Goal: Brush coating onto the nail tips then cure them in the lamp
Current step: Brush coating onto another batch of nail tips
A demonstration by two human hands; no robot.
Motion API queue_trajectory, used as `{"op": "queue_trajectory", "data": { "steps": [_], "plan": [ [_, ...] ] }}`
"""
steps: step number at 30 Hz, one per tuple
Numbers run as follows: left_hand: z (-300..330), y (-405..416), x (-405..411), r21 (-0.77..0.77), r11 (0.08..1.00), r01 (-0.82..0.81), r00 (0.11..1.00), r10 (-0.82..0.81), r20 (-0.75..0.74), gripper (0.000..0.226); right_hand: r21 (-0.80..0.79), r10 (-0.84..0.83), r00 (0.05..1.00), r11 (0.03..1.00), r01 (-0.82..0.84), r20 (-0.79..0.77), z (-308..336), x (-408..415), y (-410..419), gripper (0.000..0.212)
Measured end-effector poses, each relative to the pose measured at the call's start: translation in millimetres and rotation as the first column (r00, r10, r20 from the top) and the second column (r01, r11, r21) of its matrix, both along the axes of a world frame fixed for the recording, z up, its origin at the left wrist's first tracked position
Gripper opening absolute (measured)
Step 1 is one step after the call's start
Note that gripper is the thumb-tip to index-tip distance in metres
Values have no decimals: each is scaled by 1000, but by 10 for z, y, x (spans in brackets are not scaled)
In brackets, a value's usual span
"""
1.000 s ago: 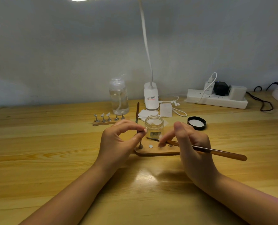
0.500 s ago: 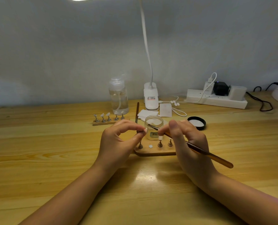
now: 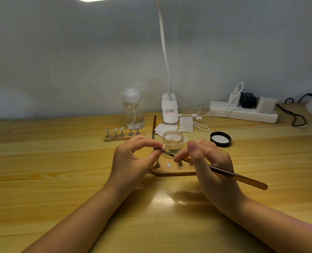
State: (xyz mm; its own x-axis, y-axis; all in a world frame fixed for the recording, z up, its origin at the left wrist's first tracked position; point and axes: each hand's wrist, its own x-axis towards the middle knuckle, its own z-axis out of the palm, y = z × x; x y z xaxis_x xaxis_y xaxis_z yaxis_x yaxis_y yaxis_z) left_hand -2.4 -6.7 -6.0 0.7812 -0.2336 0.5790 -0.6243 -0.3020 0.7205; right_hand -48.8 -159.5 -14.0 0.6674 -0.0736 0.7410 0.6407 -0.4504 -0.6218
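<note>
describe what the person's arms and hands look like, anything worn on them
Both forearms are bare right up to the frame's lower edge: no sleeves or gloves show. The left hand and right hand show no rings, and neither wrist carries a watch or bracelet. The fingernails that show look short and unpainted, with no markings.

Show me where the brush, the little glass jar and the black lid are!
brush [image 3: 242, 178], head view, on the brown handle behind the right hand.
glass jar [image 3: 173, 138], head view, on its clear wall near the open mouth.
black lid [image 3: 220, 138], head view, on its pale inner face.
</note>
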Motion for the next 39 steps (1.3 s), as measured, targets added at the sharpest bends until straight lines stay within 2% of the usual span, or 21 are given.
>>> {"op": "queue_trajectory", "data": {
  "steps": [3,6,9,15,18,22,26,32,39],
  "plan": [
    [-1,9,0,-5,1000,1,1000,-1,-2,22,41,11,1000,999,-12,25,-4,3,-18,38],
    [-7,1,13,-1,1000,-4,1000,4,-10,22,91,-19,999,996,22,-30,-2,13,-34,34],
    [-11,12,1,0,1000,-6,1000,6,-8,23,74,-11,998,997,15,-61,-1,16,-15,34],
    [2,-29,25,-25,1000,-12,999,11,-39,21,12,40,999,999,-40,29,-18,-27,3,41],
    [-4,-22,4,-62,998,7,997,-12,-82,15,82,12,1000,997,-13,14,-1,-8,-34,33],
    [-1,-4,-25,-79,997,16,994,-25,-105,11,113,6,1000,994,-4,-13,8,6,-51,35],
    [-13,3,-10,-46,998,46,995,-50,-88,22,95,3,1000,995,-2,-14,-3,10,-36,33],
    [-10,-7,-2,-30,999,45,995,-48,-91,24,34,-11,1000,999,11,-3,-15,6,-14,42],
    [-2,-26,5,-46,998,53,993,-58,-98,22,67,43,999,997,-41,-20,-35,3,-18,46]
  ]
}}
